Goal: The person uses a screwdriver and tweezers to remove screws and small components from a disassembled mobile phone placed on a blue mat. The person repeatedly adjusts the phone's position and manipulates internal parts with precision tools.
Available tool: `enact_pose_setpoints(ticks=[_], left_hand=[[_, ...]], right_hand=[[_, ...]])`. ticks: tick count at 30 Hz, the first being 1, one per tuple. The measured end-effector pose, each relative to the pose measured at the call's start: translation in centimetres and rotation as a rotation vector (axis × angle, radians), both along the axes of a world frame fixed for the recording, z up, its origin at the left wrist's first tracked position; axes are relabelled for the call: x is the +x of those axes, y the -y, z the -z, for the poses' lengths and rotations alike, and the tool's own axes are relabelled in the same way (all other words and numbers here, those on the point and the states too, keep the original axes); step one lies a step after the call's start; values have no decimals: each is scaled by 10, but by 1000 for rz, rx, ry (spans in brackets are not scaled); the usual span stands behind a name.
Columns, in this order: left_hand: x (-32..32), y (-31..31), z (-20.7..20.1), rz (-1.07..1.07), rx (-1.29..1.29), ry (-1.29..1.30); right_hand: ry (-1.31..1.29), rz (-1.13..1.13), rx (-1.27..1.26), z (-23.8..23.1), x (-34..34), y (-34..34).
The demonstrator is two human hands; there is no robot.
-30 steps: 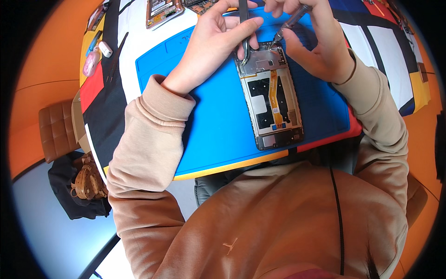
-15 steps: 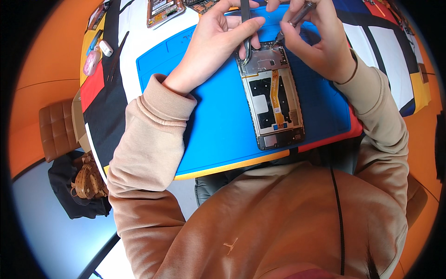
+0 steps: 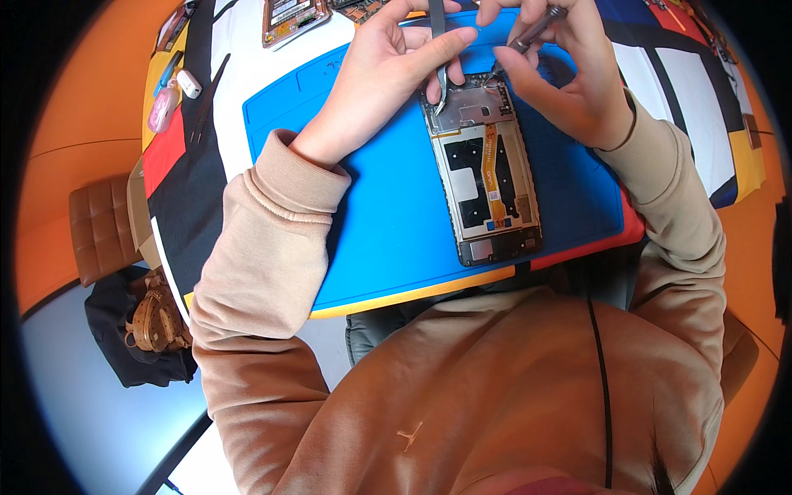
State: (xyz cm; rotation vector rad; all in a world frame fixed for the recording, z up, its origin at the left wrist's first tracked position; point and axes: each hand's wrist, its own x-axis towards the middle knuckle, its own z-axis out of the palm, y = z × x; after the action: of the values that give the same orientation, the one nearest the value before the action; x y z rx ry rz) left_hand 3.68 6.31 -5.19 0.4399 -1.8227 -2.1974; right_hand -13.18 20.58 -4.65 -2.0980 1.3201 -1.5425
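Note:
An opened smartphone body (image 3: 476,173) lies on the blue work mat (image 3: 384,214), its metal midframe and an orange flex cable (image 3: 493,177) facing up. My left hand (image 3: 396,62) is closed on curved-tip tweezers (image 3: 440,49), whose tips come down at the phone's upper left part. In the fingers of my right hand (image 3: 569,78) a slim dark screwdriver (image 3: 535,31) leans, its tip at the phone's upper right corner. Whether either tool touches a part there is too small to tell.
Another opened phone (image 3: 294,18) and a circuit board (image 3: 360,10) lie at the far edge. To the left on the patterned cloth are a second pair of dark tweezers (image 3: 211,97), a pink case (image 3: 163,109) and a white small box (image 3: 189,84). A brown chair (image 3: 106,227) stands beyond.
The tweezer tips have shifted very slightly to the right over the phone. The screwdriver has moved a little to the right and its handle has tilted slightly. The phone has barely moved.

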Motion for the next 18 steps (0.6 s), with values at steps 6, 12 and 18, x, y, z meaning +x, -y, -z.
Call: enact_pose_setpoints(ticks=[6,12,18], left_hand=[[0,0,-1,6,4,4],[0,1,0,7,-13,11],[0,0,1,2,-12,19]], right_hand=[[-21,-14,-51,-6,2,4],[131,-32,81,5,-1,-5],[102,-5,39,5,-5,-5]])
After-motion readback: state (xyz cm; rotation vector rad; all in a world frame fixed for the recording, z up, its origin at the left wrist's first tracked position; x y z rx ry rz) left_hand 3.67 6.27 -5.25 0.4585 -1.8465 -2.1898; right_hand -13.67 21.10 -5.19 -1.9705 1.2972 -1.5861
